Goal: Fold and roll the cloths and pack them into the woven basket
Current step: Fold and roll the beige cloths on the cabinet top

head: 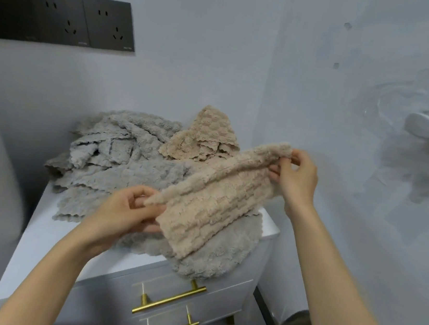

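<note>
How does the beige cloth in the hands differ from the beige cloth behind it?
The held beige cloth is stretched between the left hand and right hand; the back beige cloth lies untouched on the grey cloths. The held one forms a long band; the back one is crumpled. Both have checked pile.

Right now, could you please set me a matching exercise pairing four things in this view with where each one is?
Things:
1 front beige cloth
2 grey cloths
3 drawer handles
4 sockets

Places:
A on the wall
B on the cabinet front
C held between the left hand and the right hand
D heaped on the cabinet top

Pairs: 1-C, 2-D, 3-B, 4-A.
</note>
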`<act>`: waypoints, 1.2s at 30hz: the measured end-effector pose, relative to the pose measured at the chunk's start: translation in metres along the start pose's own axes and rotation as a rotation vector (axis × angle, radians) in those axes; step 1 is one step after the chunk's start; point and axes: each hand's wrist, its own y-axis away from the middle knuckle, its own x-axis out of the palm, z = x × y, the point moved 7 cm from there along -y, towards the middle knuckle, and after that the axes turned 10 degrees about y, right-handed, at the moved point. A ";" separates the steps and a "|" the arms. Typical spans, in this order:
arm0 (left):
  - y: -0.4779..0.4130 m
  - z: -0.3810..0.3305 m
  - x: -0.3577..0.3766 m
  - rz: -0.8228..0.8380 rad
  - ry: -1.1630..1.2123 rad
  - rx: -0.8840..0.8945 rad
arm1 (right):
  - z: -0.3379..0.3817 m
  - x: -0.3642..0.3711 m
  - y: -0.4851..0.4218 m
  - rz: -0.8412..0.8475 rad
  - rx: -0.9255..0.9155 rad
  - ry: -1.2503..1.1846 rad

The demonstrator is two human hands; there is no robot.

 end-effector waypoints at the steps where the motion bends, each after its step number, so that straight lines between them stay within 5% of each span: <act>1: 0.001 0.003 0.004 0.023 0.020 -0.037 | 0.006 0.001 -0.003 -0.022 -0.038 0.041; 11: 0.013 0.028 0.056 0.393 0.307 -0.346 | 0.043 0.045 -0.023 -0.049 -0.084 -0.136; 16: -0.003 0.031 0.050 0.302 0.471 -0.338 | 0.051 0.096 -0.020 0.204 -0.132 -0.093; 22: -0.014 0.039 0.016 0.050 0.068 -0.292 | 0.034 0.150 0.015 0.710 -0.190 0.072; 32: -0.016 0.028 -0.001 -0.082 0.050 -0.149 | 0.040 0.118 0.041 0.787 -0.340 0.423; 36: -0.019 0.025 -0.006 -0.102 -0.192 -0.030 | 0.022 0.098 0.073 0.915 -0.484 0.715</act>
